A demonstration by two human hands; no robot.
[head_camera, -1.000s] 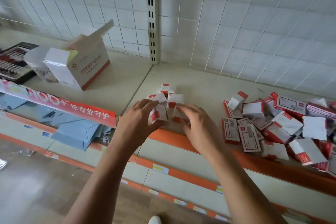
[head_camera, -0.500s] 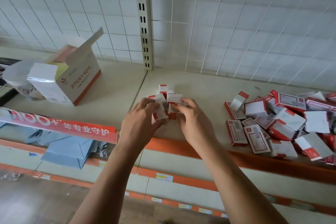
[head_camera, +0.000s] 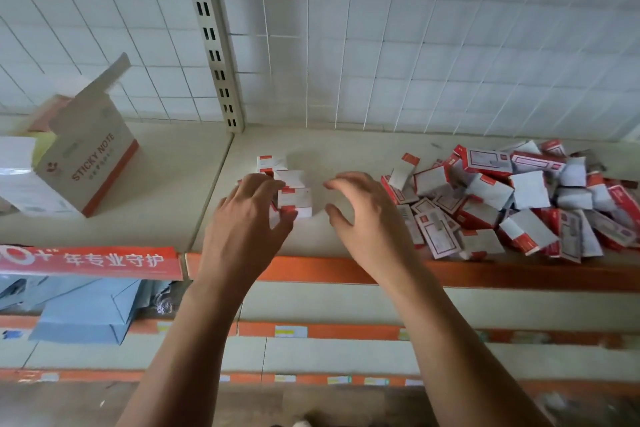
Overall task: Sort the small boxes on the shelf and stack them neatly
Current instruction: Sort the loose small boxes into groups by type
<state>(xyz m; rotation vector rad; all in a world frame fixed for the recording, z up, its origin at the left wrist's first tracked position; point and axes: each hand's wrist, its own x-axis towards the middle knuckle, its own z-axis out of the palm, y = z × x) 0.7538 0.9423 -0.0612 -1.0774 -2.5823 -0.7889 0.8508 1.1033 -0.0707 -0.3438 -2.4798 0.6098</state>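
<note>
Where the two shelf boards meet, just right of the seam and near the front edge, the stack [head_camera: 294, 196] of small red-and-white boxes stands on the cream shelf [head_camera: 346, 156]. The left hand [head_camera: 247, 218] holds it from the left, fingers [head_camera: 259, 181] curled over the top and thumb pressed on the front box. The right hand [head_camera: 369, 218] hovers just right of it, touching nothing, its fingers apart and loosely bent. Toward the shelf's right end a loose pile [head_camera: 519, 198] of the same boxes lies jumbled, some flat, some on edge, reaching from the back to the orange front lip [head_camera: 329, 270]. On the left board a carton [head_camera: 93, 163] marked STICKY NOTE sits with its flap up. Something yellow shows inside, and a white wrapped pack [head_camera: 17, 177] is against its left side. Behind runs a white wire grid [head_camera: 415, 45] with a slotted post [head_camera: 214, 45]. A red banner [head_camera: 86, 262] hangs on the left front edge, and blue paper packs [head_camera: 86, 319] lie on the shelf below.
</note>
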